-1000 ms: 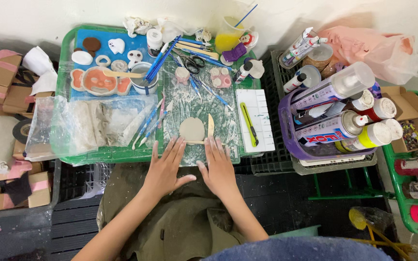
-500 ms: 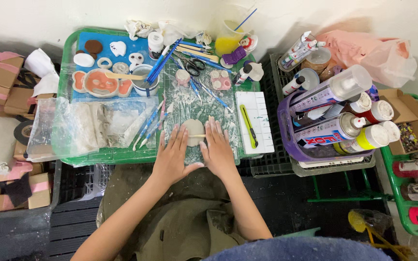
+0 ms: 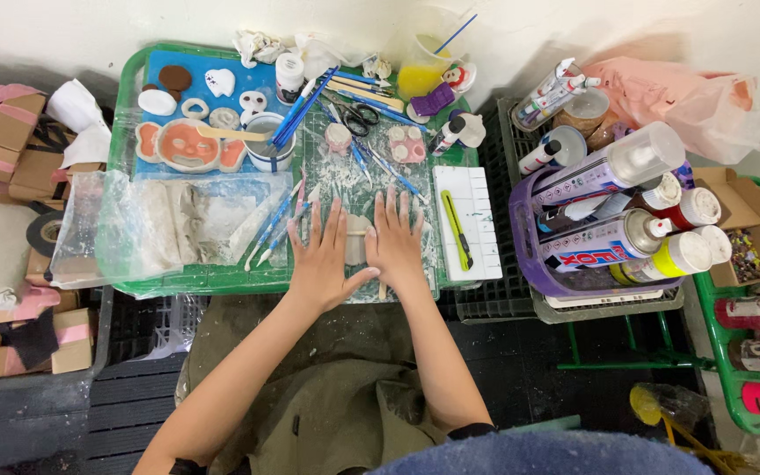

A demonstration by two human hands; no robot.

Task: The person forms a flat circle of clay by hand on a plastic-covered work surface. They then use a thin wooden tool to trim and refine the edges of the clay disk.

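Both my hands lie flat, palms down, on a green table (image 3: 222, 280) covered with a dusty clear plastic sheet. My left hand (image 3: 323, 255) and my right hand (image 3: 398, 242) sit side by side, fingers spread and pointing away from me. Between and under them lies a flat round piece of pale grey clay (image 3: 355, 237), mostly hidden; only a strip shows between the thumbs. A thin wooden tool (image 3: 383, 289) pokes out below my right palm.
Blue modelling tools (image 3: 276, 224) lie left of my hands, and a plastic bag of grey clay (image 3: 169, 224) further left. To the right are a white ruled board with a yellow-green cutter (image 3: 456, 230) and a purple basket of spray cans (image 3: 613, 220). Cardboard boxes (image 3: 2, 132) stand far left.
My hands moved forward from the table's near edge onto the clay disc. The disc, fully visible a second ago, is now almost covered by both palms.
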